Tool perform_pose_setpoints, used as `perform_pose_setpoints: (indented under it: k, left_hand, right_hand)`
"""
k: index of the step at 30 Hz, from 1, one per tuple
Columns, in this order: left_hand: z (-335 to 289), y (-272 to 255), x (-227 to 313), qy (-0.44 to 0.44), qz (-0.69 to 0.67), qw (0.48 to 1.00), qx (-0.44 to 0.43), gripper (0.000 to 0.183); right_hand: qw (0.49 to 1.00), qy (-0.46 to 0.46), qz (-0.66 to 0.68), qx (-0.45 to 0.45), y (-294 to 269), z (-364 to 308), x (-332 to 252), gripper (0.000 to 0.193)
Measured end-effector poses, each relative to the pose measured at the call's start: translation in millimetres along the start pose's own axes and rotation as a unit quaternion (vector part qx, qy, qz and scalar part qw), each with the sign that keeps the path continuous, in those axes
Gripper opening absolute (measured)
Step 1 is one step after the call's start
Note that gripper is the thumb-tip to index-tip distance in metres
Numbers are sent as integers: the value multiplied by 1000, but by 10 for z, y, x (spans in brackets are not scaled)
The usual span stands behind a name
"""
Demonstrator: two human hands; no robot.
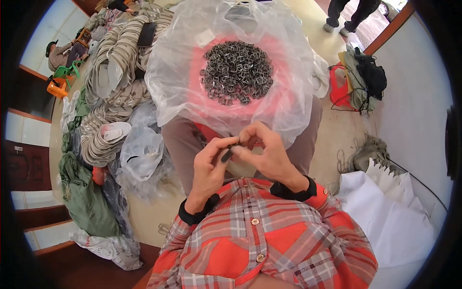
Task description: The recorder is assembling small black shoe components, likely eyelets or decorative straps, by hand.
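Observation:
In front of my lap my left hand (210, 163) and my right hand (267, 151) meet, both closed in a pinch. Between their fingertips is a small dark strip (226, 155); the fingers cover part of it, and whether a buckle is on it I cannot make out. Just beyond the hands, a red basin (197, 65) rests by my knees, lined with a large clear plastic bag (166, 79). Heaped inside the bag lie many small dark metal buckles (237, 72).
Bundles of beige sole-shaped pieces (122, 48) are stacked at the left, near clear plastic bags (142, 149) and a green sack (89, 195). White sheeting (380, 216) lies at the right, below a black bag (371, 74). Other people (60, 55) are in the background.

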State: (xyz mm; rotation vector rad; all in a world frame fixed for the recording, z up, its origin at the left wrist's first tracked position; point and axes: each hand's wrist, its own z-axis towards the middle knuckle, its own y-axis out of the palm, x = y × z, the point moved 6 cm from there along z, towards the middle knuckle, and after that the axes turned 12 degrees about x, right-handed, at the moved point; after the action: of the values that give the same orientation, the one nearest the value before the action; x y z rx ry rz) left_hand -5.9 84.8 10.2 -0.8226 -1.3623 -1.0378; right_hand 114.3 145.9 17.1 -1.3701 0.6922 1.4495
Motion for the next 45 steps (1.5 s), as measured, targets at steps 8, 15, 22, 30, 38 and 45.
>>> perform_pose_setpoints:
  k: [8,15,22,30,38,45]
  left_hand:
    - [122,83,33,0,-75,997,-10,28]
    - [234,-69,44,-2,-23,999,-23,25]
    - [292,-17,204,77,169,977,-104,28]
    - [308,90,451,333,351,870,-97,32]
    - [324,14,196,128,180,965,-138,30]
    - [288,-1,204,107,128,982,-86,23]
  right_hand:
    - [990,70,100,70,52,-66,106,18]
    - [993,-8,120,-9,-12,70,-89,21]
    - [970,107,201,-90,42,121,27,15]
    - [974,76,202,-65,75,173,138,16]
    - [939,168,271,-128,106,137,81,19]
    - [921,213,307,-108,185,91,161,18]
